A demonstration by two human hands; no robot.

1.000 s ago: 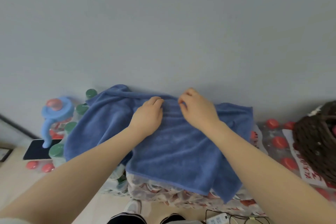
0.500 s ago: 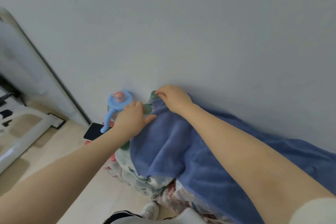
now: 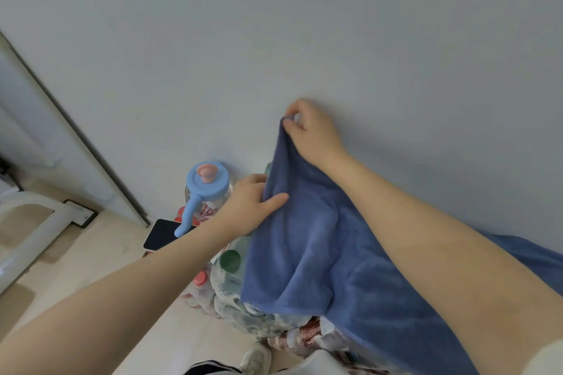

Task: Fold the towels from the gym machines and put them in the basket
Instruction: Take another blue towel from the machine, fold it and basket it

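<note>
You pinched the towel's [image 3: 323, 253] corner high at frame centre with your right hand [image 3: 310, 131]; your left hand [image 3: 253, 204] gripped its edge below. Lifting carelessly could have dragged it against the jug [image 3: 207, 189] and tipped it.

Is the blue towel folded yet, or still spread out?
Still spread, not folded: the blue towel drapes loosely over the packs, its left end lifted by the right hand pinching a corner and the left hand gripping its edge.

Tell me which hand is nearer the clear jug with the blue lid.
Left. The left hand grips the blue towel beside the jug; the right hand pinches its corner higher, farther away.
</note>
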